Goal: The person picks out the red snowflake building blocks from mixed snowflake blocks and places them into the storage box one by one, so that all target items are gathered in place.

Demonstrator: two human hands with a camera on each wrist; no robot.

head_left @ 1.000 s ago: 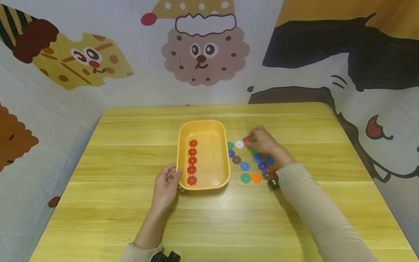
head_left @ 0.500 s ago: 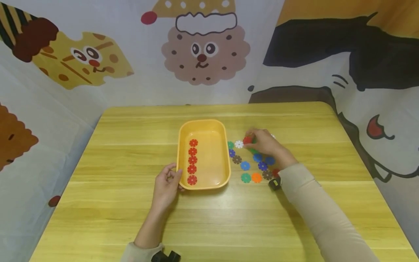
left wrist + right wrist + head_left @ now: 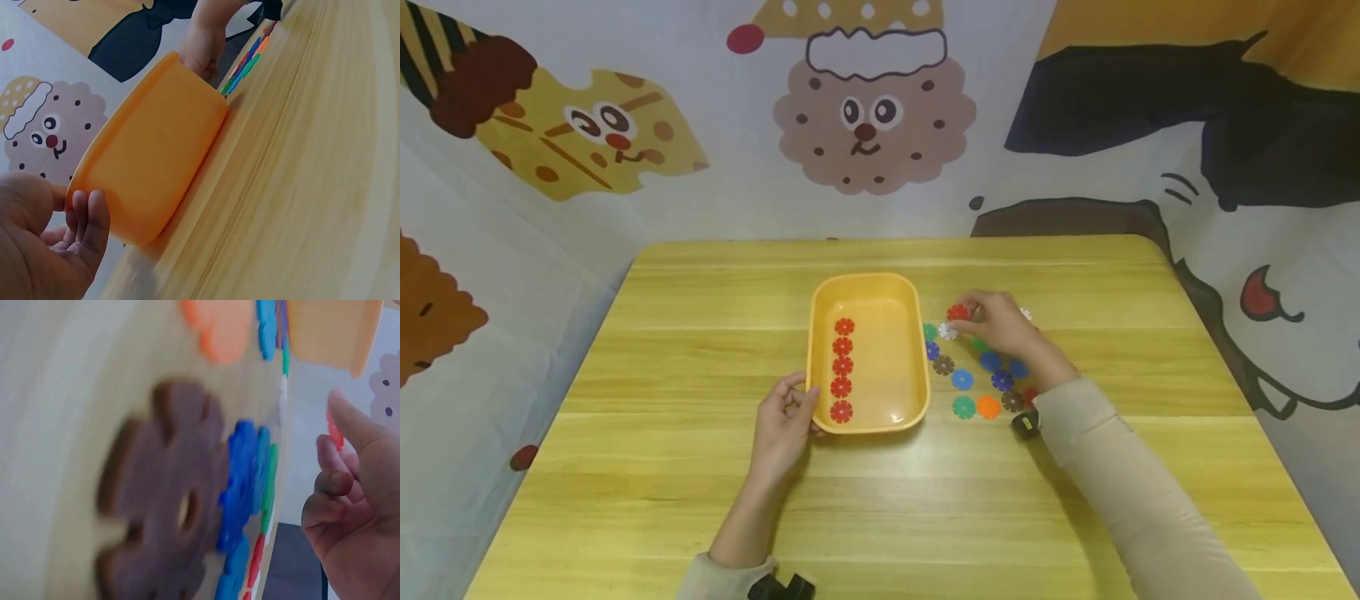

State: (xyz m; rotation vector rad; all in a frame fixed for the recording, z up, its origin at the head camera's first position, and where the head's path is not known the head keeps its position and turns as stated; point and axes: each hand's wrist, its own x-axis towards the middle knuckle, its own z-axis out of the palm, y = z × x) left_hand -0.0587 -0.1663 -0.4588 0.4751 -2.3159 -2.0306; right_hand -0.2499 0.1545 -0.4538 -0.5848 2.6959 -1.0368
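Pinching notched red disc (image 3: 957,312), right hand (image 3: 1000,323), left hand (image 3: 781,432) gripping glossy tray (image 3: 889,360)

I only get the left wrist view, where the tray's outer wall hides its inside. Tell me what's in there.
Observer: The tray holds five red discs in a single column toward its left side, as the head view shows.
Operator: I see the right hand beyond the tray, but not its fingertips. Report what it holds.
Observer: The right hand pinches another red disc between thumb and fingers.
Operator: The loose discs are just coloured slivers to me. Give me a colour I'm missing.
Observer: Brown: a brown disc shows large, though a little blurred, in the right wrist view.
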